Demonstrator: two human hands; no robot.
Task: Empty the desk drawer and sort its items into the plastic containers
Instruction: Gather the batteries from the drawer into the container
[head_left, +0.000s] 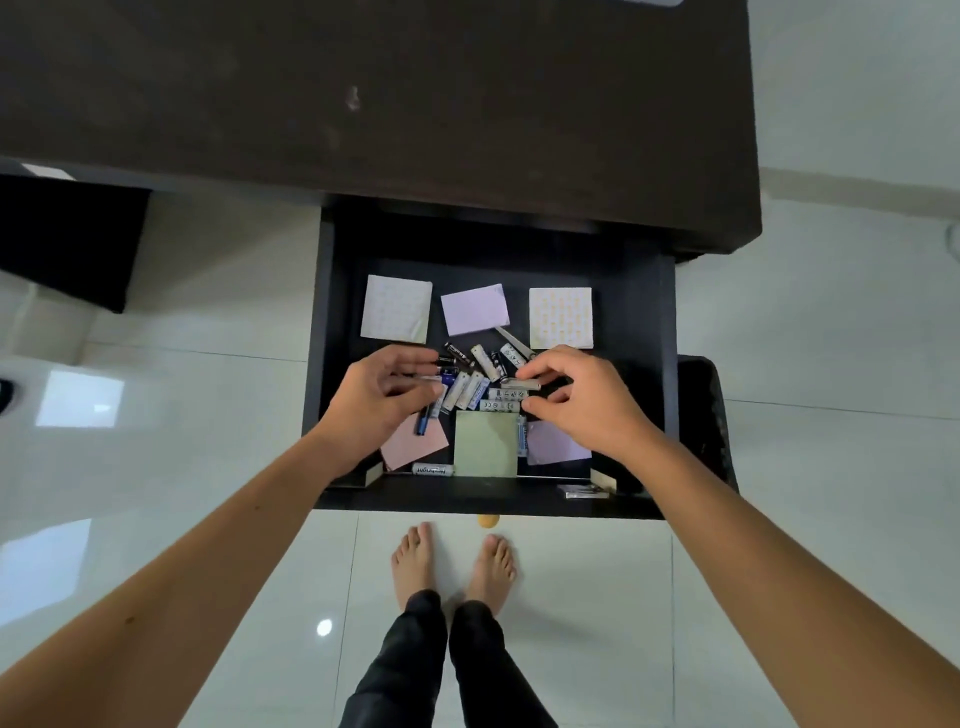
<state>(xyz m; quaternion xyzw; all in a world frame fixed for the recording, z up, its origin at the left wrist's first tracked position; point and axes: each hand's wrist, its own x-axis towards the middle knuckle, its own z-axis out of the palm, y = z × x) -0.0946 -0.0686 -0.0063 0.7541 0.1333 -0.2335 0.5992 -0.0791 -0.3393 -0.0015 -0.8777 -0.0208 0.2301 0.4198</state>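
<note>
Both hands are reaching into the open drawer (644, 322), working the battery pile (480, 376) heaped at its centre. The left hand (387, 397) is curling at 9 o'clock of the pile, fingers partly closed around what looks like a couple of thin cylinders, and a blue-tipped battery or pen (423, 421) is sticking out below the palm toward 6 o'clock; exact grasp is blurred. The right hand (576, 395) is sitting at 3 o'clock of the pile, thumb and forefinger pinching a pale battery (522, 383) lying crosswise, other fingers loosely bent. Likely judgement: both hands are gathering the small round cells first because they roll and scatter, leaving the flat pads for later. Batteries are smooth, hard, cylindrical, some white-labelled, some black. Sticky-note pads are lying flat around the pile: white pad (397, 309) at 11 o'clock, lilac pad (475, 309) at 12, orange-patterned pad (561, 318) at 1, pink pad (413, 441) at 7, green pad (485, 444) at 6, a second lilac pad (558, 441) at 5, partly under the right wrist. All are matte paper, square. One stray battery (432, 470) is resting against the front wall, another is standing along the green pad's right edge. A small dark box (582, 491) is sitting on the drawer's front lip. No plastic containers are in view; the dark tabletop (363, 104) above looks bare. The drawer is mostly full still.
</note>
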